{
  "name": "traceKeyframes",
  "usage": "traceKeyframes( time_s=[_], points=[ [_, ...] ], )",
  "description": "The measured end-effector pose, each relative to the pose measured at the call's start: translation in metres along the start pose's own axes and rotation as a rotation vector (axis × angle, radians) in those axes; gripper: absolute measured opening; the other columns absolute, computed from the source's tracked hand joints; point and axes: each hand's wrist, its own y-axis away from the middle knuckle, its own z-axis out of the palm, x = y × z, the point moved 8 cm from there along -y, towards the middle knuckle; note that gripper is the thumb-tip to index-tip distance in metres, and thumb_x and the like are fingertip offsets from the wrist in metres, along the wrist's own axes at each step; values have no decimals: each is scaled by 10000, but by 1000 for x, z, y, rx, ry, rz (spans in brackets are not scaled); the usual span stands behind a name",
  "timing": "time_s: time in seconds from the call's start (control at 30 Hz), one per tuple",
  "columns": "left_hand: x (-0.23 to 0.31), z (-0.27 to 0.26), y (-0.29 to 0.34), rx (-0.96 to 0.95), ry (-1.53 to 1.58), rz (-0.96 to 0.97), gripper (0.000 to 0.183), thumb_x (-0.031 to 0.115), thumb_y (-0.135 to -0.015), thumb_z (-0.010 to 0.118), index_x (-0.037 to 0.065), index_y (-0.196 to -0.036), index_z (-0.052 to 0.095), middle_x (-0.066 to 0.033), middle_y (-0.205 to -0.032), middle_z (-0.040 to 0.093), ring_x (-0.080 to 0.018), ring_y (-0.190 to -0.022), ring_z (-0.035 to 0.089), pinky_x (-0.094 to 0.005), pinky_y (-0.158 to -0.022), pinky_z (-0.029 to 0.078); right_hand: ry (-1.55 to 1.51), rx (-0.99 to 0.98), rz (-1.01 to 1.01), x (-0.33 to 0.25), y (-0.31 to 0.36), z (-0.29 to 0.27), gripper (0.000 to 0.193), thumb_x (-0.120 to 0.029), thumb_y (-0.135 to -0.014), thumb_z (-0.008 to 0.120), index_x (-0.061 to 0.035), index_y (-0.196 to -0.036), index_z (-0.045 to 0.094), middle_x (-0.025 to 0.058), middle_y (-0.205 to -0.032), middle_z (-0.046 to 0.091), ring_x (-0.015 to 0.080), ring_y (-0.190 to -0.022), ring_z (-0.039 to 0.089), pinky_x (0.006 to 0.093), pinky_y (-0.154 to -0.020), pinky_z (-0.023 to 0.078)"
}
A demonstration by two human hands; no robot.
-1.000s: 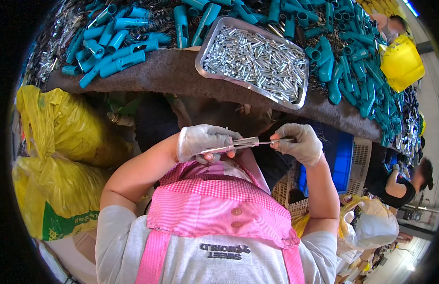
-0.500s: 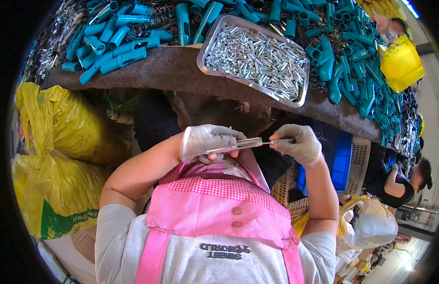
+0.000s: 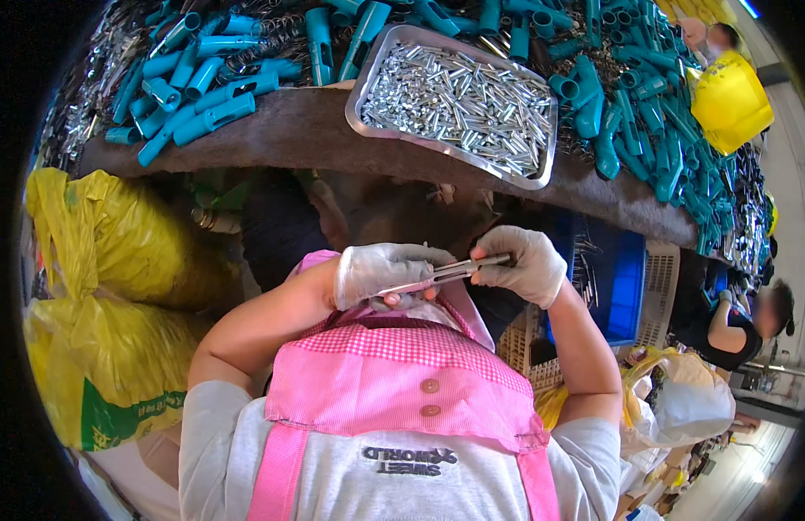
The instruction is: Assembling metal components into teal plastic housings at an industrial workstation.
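Observation:
Both my hands wear whitish gloves and meet in front of my pink checked apron [image 3: 376, 373]. My left hand [image 3: 372, 271] is closed around a slim, silvery slotted metal piece [image 3: 452, 273], which points right and slightly up. The fingers of my right hand [image 3: 526, 263] pinch a thin grey metal part [image 3: 498, 260] at the right end of that piece. The two parts lie close together and overlap; whether they are joined, I cannot tell. My palms and some fingertips are hidden.
Ahead, a metal tray [image 3: 553, 130] full of short silvery pins [image 3: 459, 104] rests on a brown-covered table edge [image 3: 246, 143]. Teal plastic tubes [image 3: 216, 117] lie on both sides. Yellow bags [image 3: 116, 365] stand at left; a blue crate [image 3: 624, 278] and a co-worker [image 3: 737, 334] are at right.
My right hand has moved slightly left, toward my left hand. The thin rod that bridged the gap between the fingers now shows as parts lying together. The view has shifted slightly.

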Motion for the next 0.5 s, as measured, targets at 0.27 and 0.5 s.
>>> traceKeyframes(
  time_s=[0.27, 0.5],
  points=[
    [7, -9, -3, 70, 19, 73, 523, 283, -908, 546, 46, -1338, 367, -48, -843, 534, -40, -495, 417, -151, -383, 309, -379, 136, 19, 20, 1, 8, 240, -87, -922, 504, 28, -1116, 586, 91, -926, 648, 119, -809, 613, 240, -690, 506],
    [11, 0, 1, 14, 289, 27, 474, 244, -924, 513, 65, -1331, 349, -35, -896, 542, -39, -497, 424, -154, -366, 304, -508, 172, -4, 21, -6, 12, 321, -173, -955, 458, 27, -1193, 538, 122, -1050, 636, 145, -846, 618, 263, -711, 510]
  ],
)
